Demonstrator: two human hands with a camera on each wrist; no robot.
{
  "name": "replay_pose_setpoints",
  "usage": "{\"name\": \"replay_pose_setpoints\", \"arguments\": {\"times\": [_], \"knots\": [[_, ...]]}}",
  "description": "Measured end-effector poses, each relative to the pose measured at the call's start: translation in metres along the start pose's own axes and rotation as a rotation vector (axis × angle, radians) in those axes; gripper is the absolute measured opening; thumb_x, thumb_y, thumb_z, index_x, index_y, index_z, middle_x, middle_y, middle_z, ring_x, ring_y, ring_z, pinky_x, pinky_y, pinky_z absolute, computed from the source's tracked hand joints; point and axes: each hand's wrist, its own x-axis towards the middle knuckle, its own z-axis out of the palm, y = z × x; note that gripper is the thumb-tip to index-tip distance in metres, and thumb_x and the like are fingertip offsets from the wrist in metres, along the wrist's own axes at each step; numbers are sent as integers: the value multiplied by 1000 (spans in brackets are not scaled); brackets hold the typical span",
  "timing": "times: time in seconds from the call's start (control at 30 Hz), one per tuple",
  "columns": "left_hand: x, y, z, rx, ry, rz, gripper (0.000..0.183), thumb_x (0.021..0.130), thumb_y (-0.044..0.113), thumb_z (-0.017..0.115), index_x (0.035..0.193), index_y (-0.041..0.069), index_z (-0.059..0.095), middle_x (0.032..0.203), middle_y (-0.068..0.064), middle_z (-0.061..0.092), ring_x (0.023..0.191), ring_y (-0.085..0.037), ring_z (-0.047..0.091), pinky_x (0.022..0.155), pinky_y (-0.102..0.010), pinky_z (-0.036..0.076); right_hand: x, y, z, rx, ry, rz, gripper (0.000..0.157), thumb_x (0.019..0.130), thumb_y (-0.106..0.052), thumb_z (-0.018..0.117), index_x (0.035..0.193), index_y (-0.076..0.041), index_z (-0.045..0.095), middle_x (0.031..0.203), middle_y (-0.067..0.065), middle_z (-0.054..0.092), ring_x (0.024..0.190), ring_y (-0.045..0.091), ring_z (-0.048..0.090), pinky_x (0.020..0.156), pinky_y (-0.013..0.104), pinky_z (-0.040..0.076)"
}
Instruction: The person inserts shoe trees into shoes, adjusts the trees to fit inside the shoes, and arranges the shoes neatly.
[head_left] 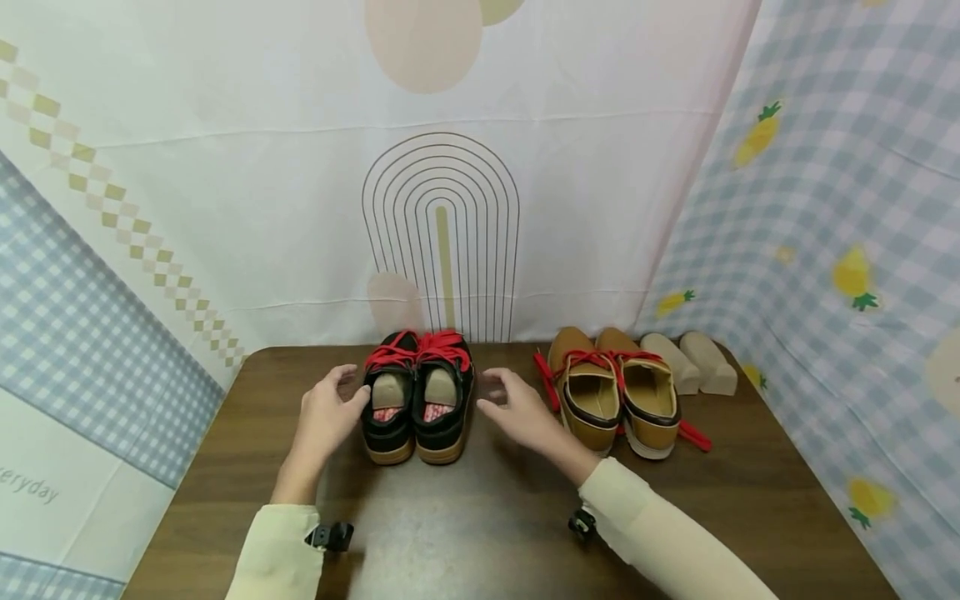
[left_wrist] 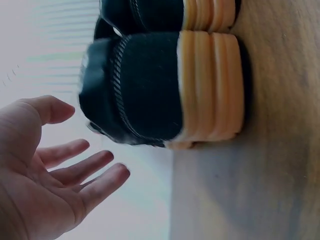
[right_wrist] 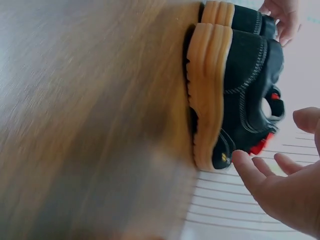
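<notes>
Two black shoes stand side by side on the table, heels toward me: a left one point(head_left: 387, 437) and a right one point(head_left: 442, 439), both with tan soles and red laces point(head_left: 444, 342). A beige insert point(head_left: 389, 392) shows in each opening, above a red-patterned insole. My left hand point(head_left: 330, 412) is just left of the pair, thumb and fingers spread; in the left wrist view its fingertips are beside the heel and hold nothing. On the other side, my right hand point(head_left: 519, 410) is bent loosely, its fingertips near the right shoe's toe in the right wrist view.
To the right stands a pair of tan shoes point(head_left: 651, 432) with red laces, one lace end point(head_left: 694, 436) lying on the table point(head_left: 465, 533). Two beige blocks point(head_left: 707, 364) lie behind them at the right back corner. A patterned cloth point(head_left: 600, 208) hangs behind the table's back edge.
</notes>
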Motion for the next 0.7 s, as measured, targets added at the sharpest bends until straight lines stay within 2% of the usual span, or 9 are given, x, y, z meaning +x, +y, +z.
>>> {"name": "replay_pose_setpoints", "arguments": {"times": [0.17,0.4,0.53,0.7], "knots": [[-6,17,0,33,36,91,49,98,23,66,140,-1,58,134,-23,65,125,-41,62,103,-57,50,-13,2,-21,-31,30,-81,50,97,-16,73,142,-7,54,138,13,60,123,30,64,99,43,57],[-13,37,2,81,27,191,55,97,25,70,144,1,56,139,-25,61,130,-43,57,106,-60,47,-28,8,-53,-60,57,-154,50,98,-18,72,143,-9,53,137,12,60,125,31,62,100,45,55],[-17,45,7,108,23,267,59,96,26,73,146,3,54,144,-24,57,134,-44,54,108,-61,45,-36,12,-70,-131,82,-166,49,98,-20,72,143,-11,54,133,11,61,123,30,62,99,45,56],[-23,55,18,116,27,352,62,94,30,76,146,5,54,144,-20,58,134,-41,54,109,-59,45,-47,21,-89,-200,97,-160,49,99,-21,71,144,-11,53,136,14,60,124,33,61,99,49,55]]}}
